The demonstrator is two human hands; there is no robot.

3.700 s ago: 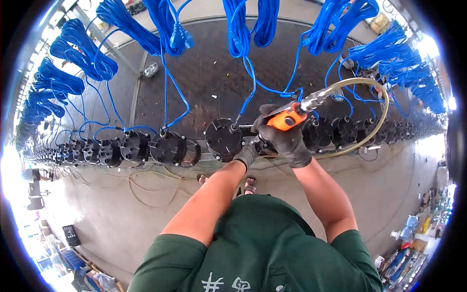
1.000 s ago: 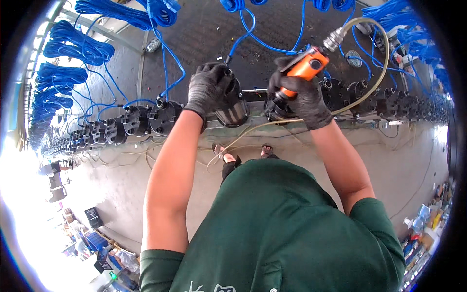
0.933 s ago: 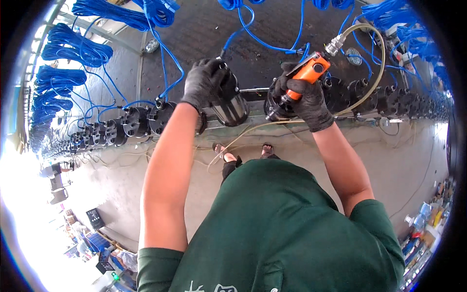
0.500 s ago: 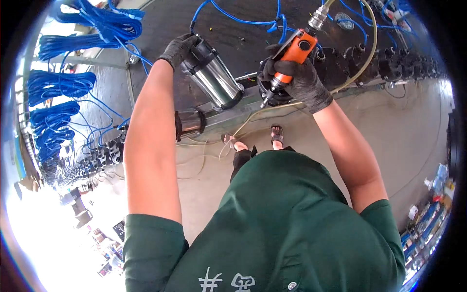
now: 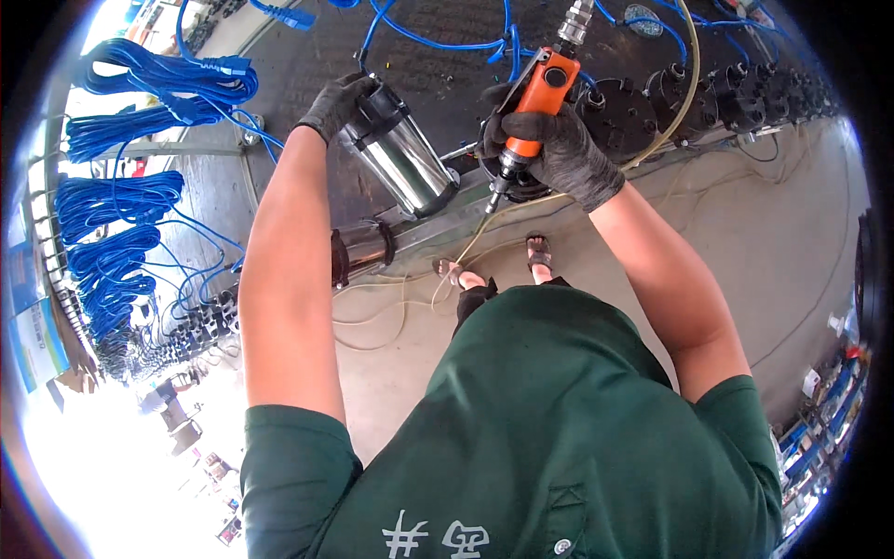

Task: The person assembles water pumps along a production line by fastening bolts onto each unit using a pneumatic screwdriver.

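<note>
My left hand [image 5: 337, 104], in a dark grey glove, is closed on the black end of a shiny metal cylinder [image 5: 402, 166] that looks like a submersible pump. The cylinder lies tilted over the near edge of a dark workbench [image 5: 307, 56], a blue cable running from its black end. In my gloved right hand [image 5: 570, 154] is an orange air screwdriver [image 5: 545, 93], its bit end pointing down toward me, apart from the cylinder. A metal coupling [image 5: 575, 23] joins its top to a yellowish hose. Beneath the right hand, a black round part [image 5: 526, 186] is mostly hidden.
Coiled blue cables [image 5: 121, 200] hang along the left. Another metal cylinder [image 5: 363, 252] lies by my left forearm. Black pump parts [image 5: 708, 98] line the bench edge to the right. The yellowish hose [image 5: 694, 84] loops down, and thin hoses [image 5: 405, 307] trail over the floor by my feet.
The view has turned a little, so the coils on the left sit lower. Both hands keep their holds; the screwdriver appears slightly farther left in the picture.
</note>
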